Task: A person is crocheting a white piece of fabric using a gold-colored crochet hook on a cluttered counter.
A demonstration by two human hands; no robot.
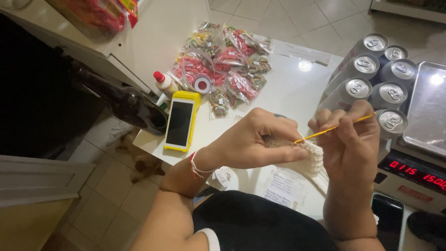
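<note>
My left hand (253,139) grips a small piece of white crochet work (313,160), pinching its top edge between thumb and fingers. My right hand (350,139) holds a thin yellow crochet hook (332,128) whose tip goes into the white work beside the left fingers. Both hands are close together above the front edge of a white table (292,88). A red and white string bracelet sits on the left wrist. White yarn hangs down under the work.
A yellow card terminal (181,122) lies at the table's left edge. Behind it are several bags of sweets (223,65), a tape roll and a small glue bottle (163,82). Several drink cans (378,74) stand right, beside a digital scale (418,139). Paper slips lie under my hands.
</note>
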